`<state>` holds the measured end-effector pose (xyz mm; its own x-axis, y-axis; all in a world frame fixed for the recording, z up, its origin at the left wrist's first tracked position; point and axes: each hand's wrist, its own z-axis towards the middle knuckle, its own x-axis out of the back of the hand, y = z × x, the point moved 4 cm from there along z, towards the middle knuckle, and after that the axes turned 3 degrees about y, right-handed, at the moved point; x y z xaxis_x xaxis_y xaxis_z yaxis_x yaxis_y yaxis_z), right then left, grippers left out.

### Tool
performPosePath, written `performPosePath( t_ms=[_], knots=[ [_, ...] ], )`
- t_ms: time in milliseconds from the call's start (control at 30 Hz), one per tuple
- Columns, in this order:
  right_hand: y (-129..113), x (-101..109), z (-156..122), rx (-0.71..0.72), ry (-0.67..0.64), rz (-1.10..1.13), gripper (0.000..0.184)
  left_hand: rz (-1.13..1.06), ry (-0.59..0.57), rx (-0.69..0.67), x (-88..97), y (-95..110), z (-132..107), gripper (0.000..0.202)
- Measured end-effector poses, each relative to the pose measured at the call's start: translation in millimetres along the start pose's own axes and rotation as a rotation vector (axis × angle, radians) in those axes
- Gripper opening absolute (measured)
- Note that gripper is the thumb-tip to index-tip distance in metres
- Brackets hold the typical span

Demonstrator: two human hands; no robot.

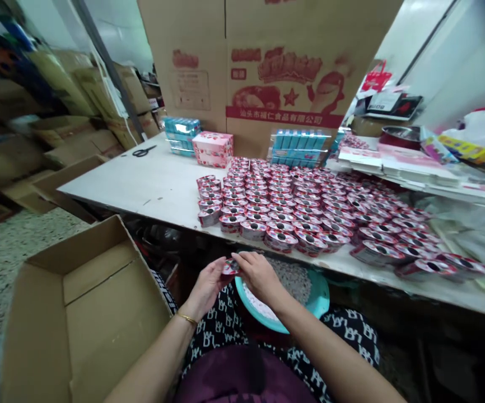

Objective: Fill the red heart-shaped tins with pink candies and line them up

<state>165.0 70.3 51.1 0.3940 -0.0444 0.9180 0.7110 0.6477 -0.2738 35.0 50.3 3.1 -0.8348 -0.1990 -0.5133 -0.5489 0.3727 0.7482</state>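
Observation:
Over my lap, my left hand (204, 286) grips the left side of a small red-and-white round pack (229, 267) with its thumb and fingers. My right hand (260, 274) closes on the same pack from the other side, its fingers bent over the top. Part of the pack is hidden by my fingers. Just beyond, many similar round packs (281, 238) with dark centres stand in close rows along the table's front edge. Below my right hand sits a teal basin (323, 305) with small pale pieces in it.
An open cardboard box (99, 330) stands at the left. On the white table (141, 179) are scissors (144, 151), a pink patterned box (213, 150) and blue wrapped packs (299, 146). A large printed carton (200, 67) rises behind. Stacked white cards (419, 168) lie at the right.

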Motion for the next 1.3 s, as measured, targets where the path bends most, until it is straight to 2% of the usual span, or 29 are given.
performPosePath(
  t_ms=[133,200,300,367,400,467,533,633,733,833,933,1067,1200,1300],
  knots=[
    [-12.3,-9.2,83.3,0.105,0.002,-0.155,0.038,0.058,0.055,-0.174,25.5,54.2,25.9,0.044],
    [-9.0,-18.7,108.9,0.127,0.005,-0.207,0.038,0.209,0.107,-0.284,37.2,71.8,40.7,0.051],
    [0.4,-27.0,120.3,0.111,0.049,-0.231,0.041,0.677,0.328,-0.526,49.5,86.8,56.8,0.077],
    [6.0,-25.7,120.5,0.091,0.075,-0.199,0.043,1.004,0.446,-0.734,46.2,92.7,62.7,0.088],
    [8.6,-23.4,122.5,0.085,0.078,-0.173,0.044,1.136,0.463,-0.829,41.2,94.6,65.5,0.088],
    [13.8,-17.3,135.0,0.083,0.066,-0.114,0.049,1.341,0.419,-0.948,28.6,97.9,72.8,0.082],
    [19.4,-14.0,160.4,0.115,0.008,-0.068,0.054,1.503,0.319,-0.97,17.1,102.3,82.3,0.07],
    [31.7,-18.4,214.1,0.141,-0.088,-0.062,0.056,1.663,0.201,-0.928,7.6,112.0,95.7,0.053],
    [47.9,-31.0,270.0,0.109,-0.098,-0.121,0.054,1.751,0.209,-0.897,7.0,121.5,105.3,0.057],
    [63.7,-51.2,312.5,0.075,-0.13,-0.162,0.056,1.821,0.197,-0.871,9.4,123.5,114.3,0.065],
    [77.9,-77.0,335.7,-0.004,-0.212,-0.161,0.058,1.85,0.162,-0.822,14.8,122.4,126.7,0.067],
    [89.3,-101.1,354.0,-0.104,-0.179,-0.159,0.06,1.863,0.107,-0.785,24.0,129.7,150.6,0.066],
    [105.8,-112.0,381.8,-0.204,-0.217,-0.176,0.061,1.853,0.06,-0.811,29.7,150.7,183.9,0.066],
    [130.4,-113.4,406.4,-0.333,-0.233,-0.19,0.063,1.817,-0.013,-0.81,29.2,169.2,214.8,0.065]
  ],
)
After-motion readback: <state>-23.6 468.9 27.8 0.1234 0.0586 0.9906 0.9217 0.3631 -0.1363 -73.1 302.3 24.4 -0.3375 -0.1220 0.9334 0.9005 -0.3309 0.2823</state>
